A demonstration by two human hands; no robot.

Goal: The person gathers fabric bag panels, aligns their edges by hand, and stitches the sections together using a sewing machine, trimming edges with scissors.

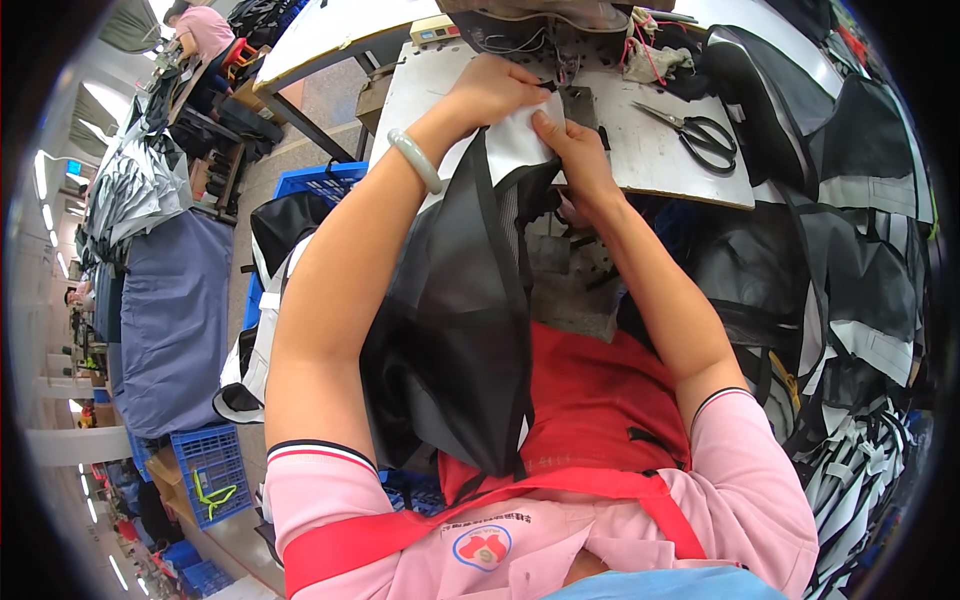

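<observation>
A black and white fabric piece (455, 290) hangs from the worktable (430, 75) down over my lap, its white end up by the sewing machine (530, 25). My left hand (495, 97) pinches the upper edge of that white end, close to the needle area. On its right side my right hand (580, 158) grips the fabric, thumb on top and the other fingers underneath. Part of the fabric's edge is hidden by my hands. Black-handled scissors (705, 140) lie on the table to the right, apart from both hands.
Black and white fabric pieces (870, 150) are heaped at the right. A blue crate (315, 180) with fabric stands left of the table. Farther left are a grey-blue cloth cover (175, 320) and another blue crate (210, 475). A person in pink (205, 35) works at the far left.
</observation>
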